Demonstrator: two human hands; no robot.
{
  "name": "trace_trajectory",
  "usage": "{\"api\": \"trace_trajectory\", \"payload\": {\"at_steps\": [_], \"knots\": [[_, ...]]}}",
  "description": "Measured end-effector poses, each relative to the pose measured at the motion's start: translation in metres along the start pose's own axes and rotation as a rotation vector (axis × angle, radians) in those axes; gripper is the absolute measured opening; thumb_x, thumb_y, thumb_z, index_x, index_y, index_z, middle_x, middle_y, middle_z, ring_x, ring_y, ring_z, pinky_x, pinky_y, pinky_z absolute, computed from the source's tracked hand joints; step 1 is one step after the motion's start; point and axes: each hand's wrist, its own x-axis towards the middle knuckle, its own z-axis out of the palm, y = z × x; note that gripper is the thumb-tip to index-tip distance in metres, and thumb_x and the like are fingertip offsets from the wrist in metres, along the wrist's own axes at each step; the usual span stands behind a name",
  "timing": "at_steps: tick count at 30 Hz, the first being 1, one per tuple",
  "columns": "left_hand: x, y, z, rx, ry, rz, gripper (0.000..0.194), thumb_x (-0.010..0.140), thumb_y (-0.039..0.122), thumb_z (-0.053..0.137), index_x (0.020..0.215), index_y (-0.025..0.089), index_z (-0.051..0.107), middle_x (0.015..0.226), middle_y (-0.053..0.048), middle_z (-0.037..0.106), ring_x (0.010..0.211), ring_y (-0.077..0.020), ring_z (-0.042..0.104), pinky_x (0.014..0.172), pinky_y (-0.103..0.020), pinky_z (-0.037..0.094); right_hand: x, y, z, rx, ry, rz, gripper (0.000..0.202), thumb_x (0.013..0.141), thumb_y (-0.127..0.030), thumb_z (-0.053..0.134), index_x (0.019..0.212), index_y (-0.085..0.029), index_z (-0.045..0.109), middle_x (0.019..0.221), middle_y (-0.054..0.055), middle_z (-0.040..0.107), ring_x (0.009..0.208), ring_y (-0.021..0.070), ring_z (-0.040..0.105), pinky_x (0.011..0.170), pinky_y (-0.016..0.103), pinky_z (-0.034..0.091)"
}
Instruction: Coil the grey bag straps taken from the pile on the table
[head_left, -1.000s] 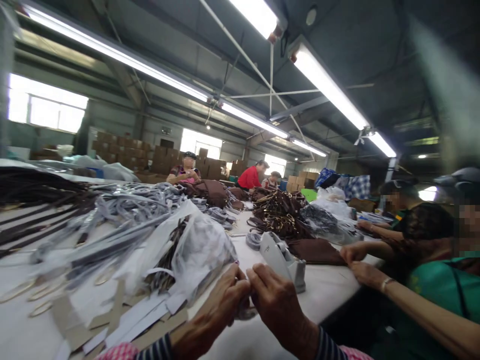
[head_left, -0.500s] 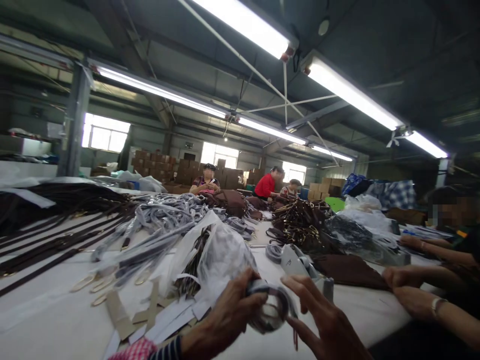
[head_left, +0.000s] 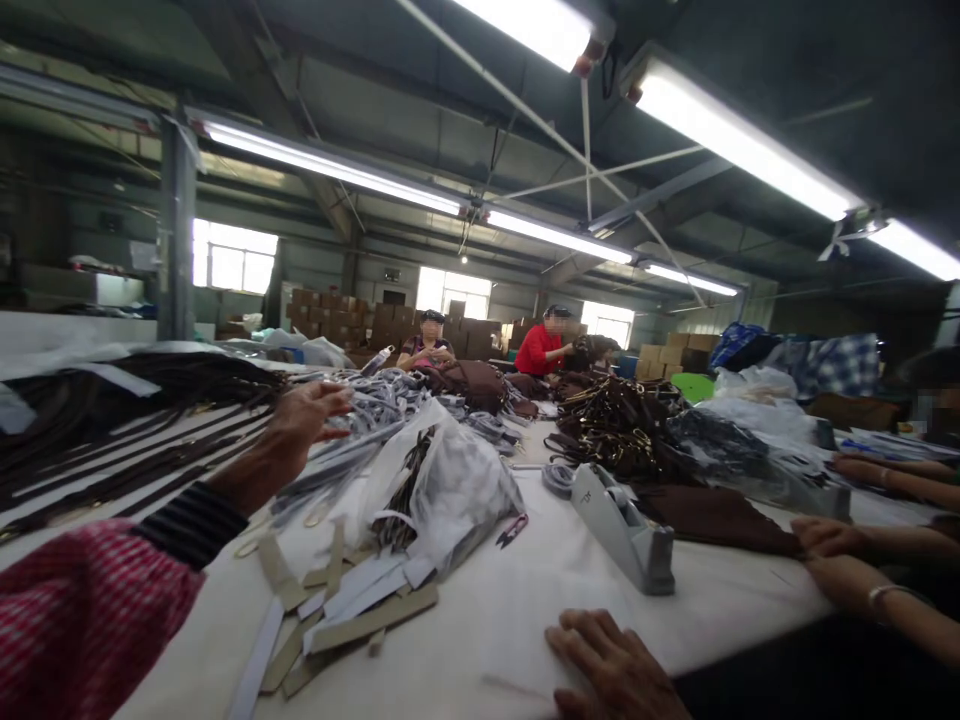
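Note:
My left hand [head_left: 313, 415] is stretched out over the left part of the table, fingers extended and holding nothing. Just past its fingertips, a grey strap bundle [head_left: 377, 360] shows above a heap of grey wrapped straps [head_left: 390, 400]; whether it touches the heap I cannot tell. My right hand [head_left: 607, 660] rests palm down on the white tabletop [head_left: 517, 610] near the front edge, fingers loosely bent and apart. Nearest to it stand a grey tape dispenser [head_left: 626, 530] and small dark thread snips [head_left: 512, 531].
An open plastic bag [head_left: 465, 490] of dark strips stands mid-table, with beige and white card strips [head_left: 375, 615] before it. Dark straps [head_left: 150, 450] lie left; brown straps with gold hooks [head_left: 622, 420] are heaped right. A co-worker's hands [head_left: 832, 550] hold brown fabric [head_left: 720, 520].
The coiled grey strap has left both hands. My left hand has moved far left and forward and opened; my right hand has dropped to the tabletop. The snips now lie by the bag.

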Motion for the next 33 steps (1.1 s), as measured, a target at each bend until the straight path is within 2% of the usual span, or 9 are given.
{"api": "trace_trajectory", "payload": {"at_steps": [4, 8, 11, 15, 18, 21, 24, 29, 33], "knots": [[-0.059, -0.054, -0.028, 0.27, -0.242, -0.108, 0.042, 0.074, 0.056, 0.078, 0.086, 0.016, 0.074, 0.086, -0.005, 0.073, 0.089, -0.0274, 0.066, 0.067, -0.031, 0.053, 0.007, 0.003, -0.008, 0.136, -0.148, 0.04, 0.041, 0.102, -0.039, 0.055, 0.143, -0.037, 0.059, 0.137, 0.008, 0.07, 0.12, 0.0286, 0.066, 0.094, 0.042, 0.055], [-0.103, -0.083, -0.061, 0.691, -0.505, 0.024, 0.039, 0.092, 0.056, 0.058, 0.09, 0.021, 0.075, 0.09, -0.004, 0.074, 0.086, -0.0252, 0.066, 0.077, -0.034, 0.05, 0.041, 0.018, -0.007, 0.283, -0.467, 0.129, 0.049, 0.107, -0.047, 0.04, 0.151, -0.032, 0.053, 0.154, 0.01, 0.056, 0.141, 0.0309, 0.051, 0.113, 0.053, 0.043], [-0.125, -0.097, -0.081, 0.886, -0.516, 0.096, 0.039, 0.094, 0.057, 0.056, 0.108, 0.025, 0.072, 0.114, -0.006, 0.073, 0.106, -0.0289, 0.066, 0.093, -0.039, 0.051, 0.073, 0.028, 0.0, 0.299, -0.557, 0.178, 0.053, 0.106, -0.05, 0.037, 0.152, -0.027, 0.052, 0.158, 0.012, 0.051, 0.145, 0.0319, 0.045, 0.117, 0.057, 0.037], [-0.13, -0.111, -0.091, 1.005, -0.512, 0.171, 0.037, 0.095, 0.046, 0.056, 0.127, 0.028, 0.065, 0.138, -0.008, 0.064, 0.129, -0.0324, 0.058, 0.105, -0.044, 0.049, 0.096, 0.036, 0.019, 0.27, -0.524, 0.155, 0.05, 0.106, -0.044, 0.038, 0.147, -0.023, 0.057, 0.15, 0.014, 0.057, 0.139, 0.0313, 0.05, 0.112, 0.052, 0.043], [-0.121, -0.117, -0.091, 0.994, -0.516, 0.266, 0.032, 0.098, 0.034, 0.05, 0.125, 0.027, 0.065, 0.141, -0.009, 0.061, 0.132, -0.0305, 0.056, 0.109, -0.045, 0.048, 0.092, 0.04, 0.031, 0.242, -0.414, 0.164, 0.045, 0.103, -0.043, 0.046, 0.141, -0.025, 0.062, 0.144, 0.013, 0.061, 0.131, 0.0314, 0.055, 0.105, 0.05, 0.049], [-0.114, -0.118, -0.084, 0.904, -0.641, 0.356, 0.029, 0.101, 0.036, 0.05, 0.124, 0.027, 0.064, 0.136, -0.007, 0.063, 0.126, -0.0268, 0.059, 0.109, -0.04, 0.046, 0.085, 0.042, 0.031, 0.21, -0.22, 0.199, 0.039, 0.101, -0.04, 0.05, 0.136, -0.029, 0.064, 0.145, 0.011, 0.059, 0.131, 0.0328, 0.054, 0.103, 0.053, 0.052], [-0.112, -0.118, -0.067, 0.893, -0.755, 0.39, 0.024, 0.101, 0.034, 0.051, 0.118, 0.026, 0.065, 0.122, -0.005, 0.068, 0.112, -0.0237, 0.063, 0.1, -0.034, 0.049, 0.087, 0.032, 0.019, 0.276, -0.078, 0.187, 0.031, 0.101, -0.035, 0.052, 0.127, -0.028, 0.066, 0.141, 0.01, 0.06, 0.132, 0.0312, 0.055, 0.108, 0.051, 0.051], [-0.102, -0.126, -0.04, 1.037, -0.728, 0.325, 0.025, 0.101, 0.022, 0.043, 0.087, 0.02, 0.064, 0.095, -0.007, 0.07, 0.091, -0.0227, 0.064, 0.084, -0.034, 0.049, 0.1, -0.012, -0.008, 0.451, -0.1, 0.141, 0.021, 0.1, -0.023, 0.056, 0.116, -0.027, 0.069, 0.131, 0.008, 0.064, 0.123, 0.0276, 0.062, 0.103, 0.044, 0.054], [-0.088, -0.126, -0.029, 1.034, -0.623, 0.309, 0.02, 0.101, 0.029, 0.048, 0.099, 0.023, 0.066, 0.095, -0.004, 0.071, 0.091, -0.0213, 0.066, 0.081, -0.031, 0.047, 0.104, -0.045, -0.017, 0.535, -0.157, 0.066, 0.02, 0.098, -0.015, 0.056, 0.109, -0.026, 0.069, 0.124, 0.009, 0.066, 0.112, 0.0258, 0.067, 0.092, 0.039, 0.058]]}}
